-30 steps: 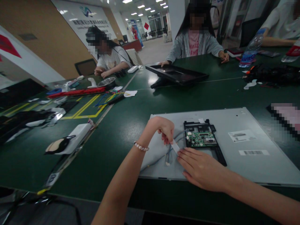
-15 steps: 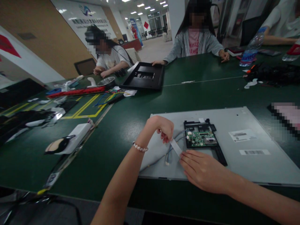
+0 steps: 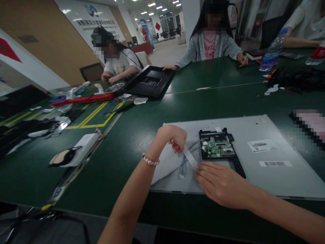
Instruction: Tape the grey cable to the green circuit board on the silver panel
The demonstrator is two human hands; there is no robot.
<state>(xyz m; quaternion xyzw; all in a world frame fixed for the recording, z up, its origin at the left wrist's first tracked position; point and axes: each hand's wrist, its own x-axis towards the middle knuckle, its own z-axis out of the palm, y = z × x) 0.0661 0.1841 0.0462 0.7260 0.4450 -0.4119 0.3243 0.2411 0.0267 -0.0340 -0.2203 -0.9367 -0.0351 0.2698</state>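
A grey metal display panel (image 3: 256, 130) lies face down on the green table (image 3: 142, 135). A small green circuit board (image 3: 217, 149) sits in a black frame on it, with thin wires (image 3: 183, 164) leading off to the left. My left hand (image 3: 173, 137), a pearl bracelet on its wrist, pinches one end of a white strip of tape (image 3: 190, 157) and holds it up. My right hand (image 3: 220, 183) lies flat with fingers stretched out, its fingertips pressing the strip's other end onto the panel.
A person across the table slides a black monitor shell (image 3: 148, 81). Another person sits at the far left by a metal bowl (image 3: 115, 88) and a red tool (image 3: 83, 99). A water bottle (image 3: 271, 54), black cables (image 3: 299, 79) and a white device (image 3: 82, 149) lie around.
My left hand has pulled the white strip longer and further left while my right hand stays pressed down. The person opposite has flipped the black monitor shell and slid it leftward.
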